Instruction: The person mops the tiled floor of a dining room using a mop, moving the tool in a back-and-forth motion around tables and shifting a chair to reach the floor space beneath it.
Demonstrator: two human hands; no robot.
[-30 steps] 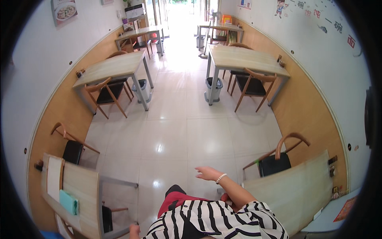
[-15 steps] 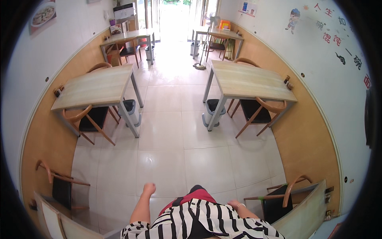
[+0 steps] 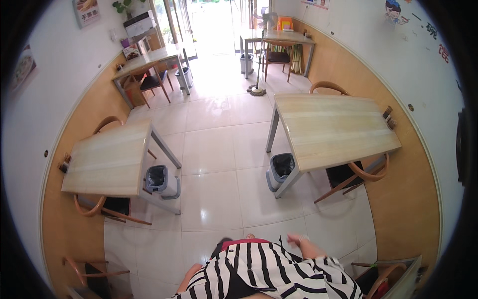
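My right hand (image 3: 300, 241) swings in front of my black-and-white striped shirt (image 3: 269, 274), above the pale tiled floor. It is blurred, its fingers look apart, and nothing is in it. Only a strip of my left arm (image 3: 187, 278) shows at the bottom edge; the left hand itself is hidden. Nearest to my right hand is the light wooden table (image 3: 333, 129) on the right.
A second wooden table (image 3: 107, 159) stands on the left, with the tiled aisle between the two. A small grey bin sits by each table's leg (image 3: 159, 179) (image 3: 281, 168). Wooden chairs (image 3: 356, 174) are tucked under. A mop (image 3: 257, 88) stands farther down, before more tables.
The view has moved forward along the aisle and the two tables are nearer. My left hand, raised half a second ago, has dropped out of sight; my right hand has swung forward.
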